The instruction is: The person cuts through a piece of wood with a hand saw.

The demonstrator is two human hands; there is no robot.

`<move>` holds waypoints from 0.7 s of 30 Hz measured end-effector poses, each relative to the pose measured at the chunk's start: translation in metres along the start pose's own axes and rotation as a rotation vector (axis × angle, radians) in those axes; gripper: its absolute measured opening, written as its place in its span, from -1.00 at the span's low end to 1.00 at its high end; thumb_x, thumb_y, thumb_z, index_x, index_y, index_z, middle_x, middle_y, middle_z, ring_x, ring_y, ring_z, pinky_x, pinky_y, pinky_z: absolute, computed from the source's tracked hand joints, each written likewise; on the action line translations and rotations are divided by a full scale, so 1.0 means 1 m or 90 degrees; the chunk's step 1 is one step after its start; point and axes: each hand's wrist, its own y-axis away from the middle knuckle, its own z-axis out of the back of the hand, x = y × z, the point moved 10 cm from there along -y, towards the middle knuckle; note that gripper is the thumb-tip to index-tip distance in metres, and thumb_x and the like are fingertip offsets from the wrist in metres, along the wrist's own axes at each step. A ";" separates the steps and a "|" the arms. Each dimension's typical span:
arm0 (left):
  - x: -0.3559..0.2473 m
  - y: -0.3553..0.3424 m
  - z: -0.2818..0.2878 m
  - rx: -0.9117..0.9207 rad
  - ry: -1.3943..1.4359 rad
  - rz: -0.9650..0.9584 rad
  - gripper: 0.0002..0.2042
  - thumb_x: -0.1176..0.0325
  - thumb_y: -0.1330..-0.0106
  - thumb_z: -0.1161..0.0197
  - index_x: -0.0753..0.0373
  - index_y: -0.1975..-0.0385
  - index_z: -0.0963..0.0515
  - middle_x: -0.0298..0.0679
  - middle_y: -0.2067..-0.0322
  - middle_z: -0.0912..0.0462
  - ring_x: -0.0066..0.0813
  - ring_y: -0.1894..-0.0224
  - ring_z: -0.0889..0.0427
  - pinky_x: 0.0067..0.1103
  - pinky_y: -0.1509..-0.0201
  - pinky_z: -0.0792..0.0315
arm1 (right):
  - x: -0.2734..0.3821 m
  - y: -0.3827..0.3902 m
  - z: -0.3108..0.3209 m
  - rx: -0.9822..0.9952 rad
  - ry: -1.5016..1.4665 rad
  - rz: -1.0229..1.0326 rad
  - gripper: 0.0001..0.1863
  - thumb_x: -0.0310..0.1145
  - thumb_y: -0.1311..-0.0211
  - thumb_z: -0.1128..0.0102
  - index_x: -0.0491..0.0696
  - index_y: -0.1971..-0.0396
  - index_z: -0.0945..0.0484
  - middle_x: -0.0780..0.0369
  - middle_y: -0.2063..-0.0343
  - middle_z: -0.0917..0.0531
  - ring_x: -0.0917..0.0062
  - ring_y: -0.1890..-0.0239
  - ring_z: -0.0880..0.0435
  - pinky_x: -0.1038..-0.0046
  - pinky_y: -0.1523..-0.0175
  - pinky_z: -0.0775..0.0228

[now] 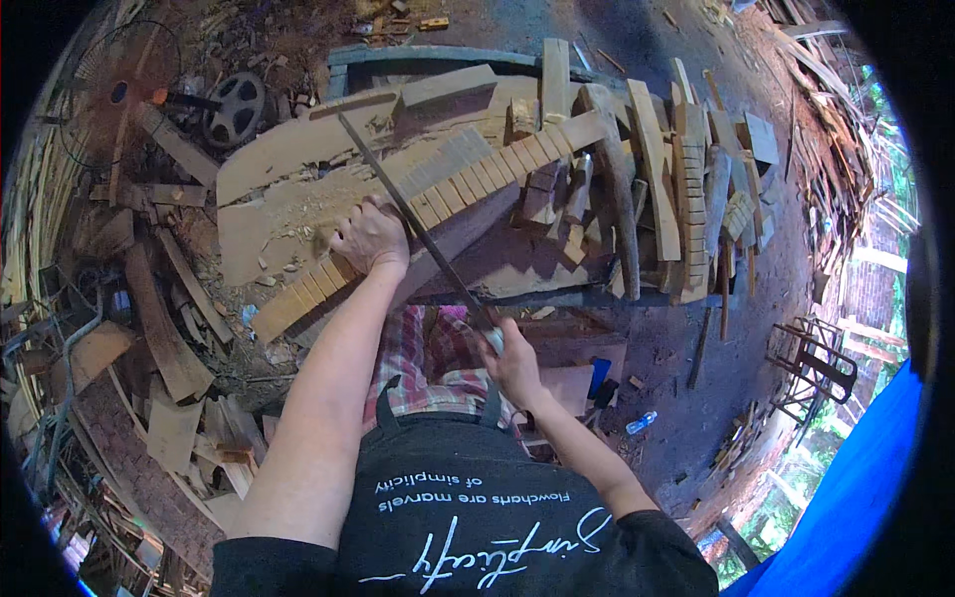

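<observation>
My left hand (370, 236) is curled over a long, light wooden strip (475, 177) with several evenly spaced crosswise cuts, which lies diagonally on a thicker timber (460, 232). A long, dark saw blade (438, 255) lies across the strip just right of that hand, its far tip reaching up past the strip. My right hand (512, 358) is closed around the saw's pale handle at the near end, below the timber. Whether the teeth are sunk in the wood is too small to tell.
The worn wooden bench (249, 179) carries a heap of offcuts and notched pieces (691, 199) at right. A fan (119, 95), a spoked wheel (235, 107) and scrap boards (174, 328) are at left. A plastic bottle (642, 423), metal frame (816, 368) and blue sheet (856, 478) are at right.
</observation>
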 end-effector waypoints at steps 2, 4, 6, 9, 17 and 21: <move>0.000 0.000 -0.014 -0.004 -0.015 -0.001 -0.68 0.19 -0.34 0.10 0.12 0.40 -0.63 -0.20 0.37 -0.66 -0.22 0.18 -0.56 -0.26 0.03 -0.20 | 0.032 -0.042 -0.006 -0.062 0.002 0.077 -0.73 -0.31 -0.16 -0.21 -0.10 0.37 -0.30 -0.04 0.49 -0.48 -0.08 0.30 -0.49 0.14 0.32 -0.35; 0.001 -0.001 -0.016 -0.002 -0.032 -0.002 -0.67 0.19 -0.35 0.10 0.13 0.42 -0.64 -0.20 0.37 -0.66 -0.21 0.18 -0.56 -0.26 0.03 -0.20 | 0.034 -0.054 -0.016 -0.051 0.013 0.063 -0.74 -0.32 -0.16 -0.21 -0.10 0.33 -0.32 -0.04 0.47 -0.49 -0.06 0.29 -0.50 0.16 0.30 -0.36; 0.004 0.002 -0.016 0.016 -0.008 0.022 -0.68 0.20 -0.34 0.08 0.13 0.44 -0.64 -0.19 0.39 -0.66 -0.19 0.21 -0.57 -0.24 0.02 -0.19 | 0.033 -0.048 -0.019 -0.039 0.027 0.044 -0.76 -0.34 -0.16 -0.20 -0.09 0.30 -0.34 -0.04 0.46 -0.50 -0.05 0.28 -0.51 0.17 0.28 -0.37; 0.005 0.003 -0.001 -0.025 0.042 0.019 -0.69 0.20 -0.33 0.07 0.14 0.45 -0.64 -0.19 0.36 -0.64 -0.18 0.19 -0.55 -0.22 0.02 -0.19 | -0.002 0.024 0.007 -0.032 -0.002 0.040 -0.78 -0.38 -0.18 -0.17 -0.07 0.20 -0.42 -0.03 0.37 -0.55 0.00 0.28 -0.56 0.19 0.28 -0.41; 0.001 0.001 -0.015 0.003 0.002 0.022 -0.73 0.21 -0.31 0.04 0.12 0.33 -0.62 -0.20 0.22 -0.57 -0.20 0.12 -0.50 -0.22 -0.03 -0.16 | 0.041 -0.061 -0.013 -0.052 0.038 0.062 -0.77 -0.33 -0.18 -0.18 -0.08 0.30 -0.34 -0.04 0.44 -0.52 -0.06 0.31 -0.52 0.13 0.34 -0.36; 0.006 0.002 -0.013 0.005 0.029 0.036 -0.78 0.24 -0.26 -0.03 0.10 0.30 -0.63 -0.21 0.22 -0.57 -0.20 0.10 -0.49 -0.24 -0.03 -0.15 | 0.024 -0.025 -0.012 -0.046 -0.003 0.075 -0.73 -0.37 -0.16 -0.22 -0.13 0.30 -0.31 -0.05 0.48 -0.52 -0.07 0.34 -0.52 0.17 0.34 -0.36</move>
